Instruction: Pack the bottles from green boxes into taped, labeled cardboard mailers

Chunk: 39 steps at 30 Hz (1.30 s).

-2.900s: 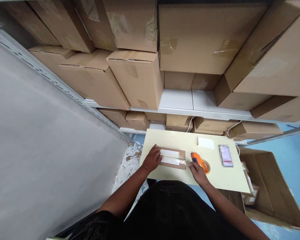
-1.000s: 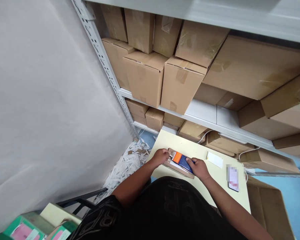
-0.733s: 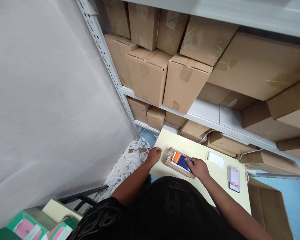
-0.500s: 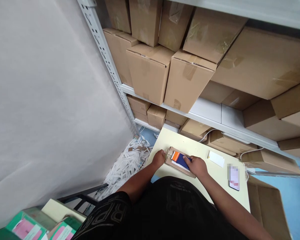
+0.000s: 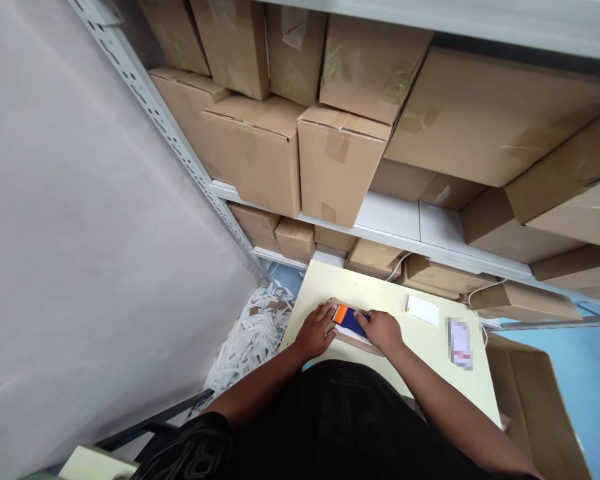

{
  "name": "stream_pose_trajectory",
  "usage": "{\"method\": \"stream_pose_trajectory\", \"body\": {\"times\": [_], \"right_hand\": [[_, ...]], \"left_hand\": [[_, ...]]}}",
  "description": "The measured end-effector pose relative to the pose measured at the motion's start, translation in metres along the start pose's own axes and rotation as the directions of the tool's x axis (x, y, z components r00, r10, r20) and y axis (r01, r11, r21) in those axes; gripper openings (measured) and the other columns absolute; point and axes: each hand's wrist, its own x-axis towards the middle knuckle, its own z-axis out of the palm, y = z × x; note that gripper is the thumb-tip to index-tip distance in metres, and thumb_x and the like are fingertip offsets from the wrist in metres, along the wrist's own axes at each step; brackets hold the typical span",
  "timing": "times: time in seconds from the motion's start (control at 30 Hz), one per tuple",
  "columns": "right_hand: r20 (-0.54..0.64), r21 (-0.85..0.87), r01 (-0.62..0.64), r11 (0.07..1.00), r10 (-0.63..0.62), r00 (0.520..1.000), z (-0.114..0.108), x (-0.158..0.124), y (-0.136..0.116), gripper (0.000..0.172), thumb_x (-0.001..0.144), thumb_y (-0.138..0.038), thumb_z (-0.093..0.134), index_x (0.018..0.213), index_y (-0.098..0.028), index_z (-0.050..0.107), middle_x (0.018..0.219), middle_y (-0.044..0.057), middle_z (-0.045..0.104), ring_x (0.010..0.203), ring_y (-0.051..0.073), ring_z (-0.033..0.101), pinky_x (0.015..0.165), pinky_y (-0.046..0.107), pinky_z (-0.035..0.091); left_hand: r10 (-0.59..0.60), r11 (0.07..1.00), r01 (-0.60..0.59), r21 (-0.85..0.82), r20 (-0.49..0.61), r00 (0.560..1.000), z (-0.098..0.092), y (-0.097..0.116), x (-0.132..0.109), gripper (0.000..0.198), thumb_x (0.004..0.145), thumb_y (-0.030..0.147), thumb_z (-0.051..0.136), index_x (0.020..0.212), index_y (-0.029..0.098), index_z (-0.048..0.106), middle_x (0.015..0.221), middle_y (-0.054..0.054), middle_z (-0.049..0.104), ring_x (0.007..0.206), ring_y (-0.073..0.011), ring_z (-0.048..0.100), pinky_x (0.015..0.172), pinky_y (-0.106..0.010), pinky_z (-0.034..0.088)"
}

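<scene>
A small flat brown cardboard box [image 5: 363, 343] lies on the cream table, partly covered by both hands. On top of it is a flat orange-and-dark-blue piece [image 5: 349, 320] with a white strip along its near side; its exact kind I cannot make out. My left hand [image 5: 316, 331] lies over the box's left end with its fingers stretched out, close to the orange part. Closed around the right end of the box is my right hand [image 5: 384, 330], its thumb pressing on the blue part.
A white card-like item [image 5: 423, 310] and a phone [image 5: 461, 343] lie to the right on the table [image 5: 325, 277]. Shelves of cardboard boxes [image 5: 337, 167] rise behind. Shredded white paper [image 5: 243, 340] covers the floor at left, and an open carton [image 5: 535, 393] stands at right.
My left hand has gone from pinching clear film at the box's left end to lying flat over that end. The right hand keeps its hold. The camera view has shifted.
</scene>
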Motion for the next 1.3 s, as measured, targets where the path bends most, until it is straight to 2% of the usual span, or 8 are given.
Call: {"method": "stream_pose_trajectory", "body": {"times": [0.3, 0.5, 0.63, 0.77, 0.87, 0.97, 1.17, 1.3], "right_hand": [[0.009, -0.044, 0.07, 0.997, -0.07, 0.998, -0.005, 0.004, -0.005, 0.071, 0.098, -0.073, 0.033, 0.098, -0.018, 0.079, 0.098, 0.017, 0.078, 0.093, 0.03, 0.074, 0.081, 0.036, 0.05], [0.002, 0.029, 0.076, 0.997, -0.076, 0.997, -0.013, 0.004, 0.024, 0.069, 0.097, -0.074, 0.037, 0.099, -0.018, 0.079, 0.099, 0.016, 0.078, 0.095, 0.029, 0.074, 0.081, 0.034, 0.049], [-0.002, 0.096, 0.019, 0.995, -0.018, 1.0, -0.014, -0.006, 0.068, 0.071, 0.098, -0.074, 0.031, 0.088, -0.021, 0.077, 0.093, 0.014, 0.078, 0.092, 0.028, 0.073, 0.076, 0.032, 0.047], [0.007, 0.135, -0.016, 0.991, 0.015, 1.0, -0.008, -0.026, 0.145, 0.069, 0.097, -0.075, 0.033, 0.075, -0.022, 0.073, 0.082, 0.012, 0.075, 0.085, 0.027, 0.071, 0.071, 0.031, 0.043], [0.032, 0.187, -0.061, 0.98, 0.056, 0.998, 0.006, -0.043, 0.208, 0.066, 0.097, -0.074, 0.035, 0.069, -0.024, 0.069, 0.074, 0.009, 0.072, 0.08, 0.026, 0.07, 0.068, 0.031, 0.041], [0.075, 0.206, -0.091, 0.974, 0.077, 0.994, 0.029, -0.05, 0.243, 0.064, 0.097, -0.072, 0.036, 0.071, -0.023, 0.068, 0.075, 0.009, 0.072, 0.08, 0.027, 0.07, 0.069, 0.032, 0.041], [0.153, 0.272, -0.126, 0.954, 0.087, 0.984, 0.07, -0.013, 0.212, 0.062, 0.095, -0.07, 0.041, 0.071, -0.021, 0.07, 0.086, 0.013, 0.076, 0.089, 0.029, 0.071, 0.074, 0.033, 0.045], [0.31, 0.392, -0.3, 0.87, 0.182, 0.933, 0.084, 0.006, 0.197, 0.062, 0.091, -0.071, 0.047, 0.065, -0.019, 0.069, 0.081, 0.012, 0.076, 0.079, 0.027, 0.073, 0.069, 0.031, 0.048]], "left_hand": [[-0.036, 0.962, 0.03, 0.273, 0.017, 0.999, 0.011, -0.003, -0.002, 0.071, 0.1, 0.04, 0.045, 0.165, 0.021, 0.024, 0.17, -0.012, 0.023, 0.149, -0.0331, 0.039, 0.113, -0.049, 0.04], [-0.025, 0.929, 0.014, 0.369, 0.025, 0.999, 0.011, -0.008, 0.0, 0.064, 0.102, 0.04, 0.041, 0.162, 0.02, 0.033, 0.169, -0.014, 0.026, 0.148, -0.033, 0.042, 0.11, -0.049, 0.042], [-0.024, 0.934, 0.008, 0.357, 0.04, 0.999, 0.009, -0.006, 0.001, 0.065, 0.102, 0.043, 0.04, 0.162, 0.02, 0.032, 0.17, -0.013, 0.025, 0.15, -0.0316, 0.039, 0.112, -0.046, 0.04], [-0.053, 0.953, 0.033, 0.301, 0.059, 0.997, 0.005, -0.005, 0.003, 0.066, 0.102, 0.045, 0.041, 0.163, 0.022, 0.03, 0.17, -0.012, 0.023, 0.151, -0.0319, 0.037, 0.115, -0.047, 0.039], [-0.063, 0.967, 0.045, 0.251, 0.066, 0.996, 0.003, -0.003, 0.005, 0.066, 0.103, 0.047, 0.041, 0.163, 0.023, 0.03, 0.17, -0.013, 0.023, 0.152, -0.032, 0.035, 0.116, -0.048, 0.039], [-0.067, 0.975, 0.049, 0.218, 0.077, 0.995, 0.002, -0.001, 0.007, 0.066, 0.102, 0.047, 0.043, 0.163, 0.023, 0.031, 0.171, -0.012, 0.022, 0.153, -0.0316, 0.034, 0.117, -0.048, 0.039], [-0.06, 0.982, 0.043, 0.183, 0.089, 0.994, 0.001, 0.002, 0.008, 0.065, 0.103, 0.044, 0.042, 0.163, 0.022, 0.028, 0.172, -0.011, 0.017, 0.154, -0.0314, 0.033, 0.119, -0.049, 0.04], [-0.053, 0.99, 0.041, 0.137, 0.088, 0.995, 0.004, 0.0, 0.007, 0.066, 0.104, 0.041, 0.042, 0.164, 0.02, 0.023, 0.173, -0.012, 0.012, 0.156, -0.0302, 0.028, 0.121, -0.049, 0.039]]}}
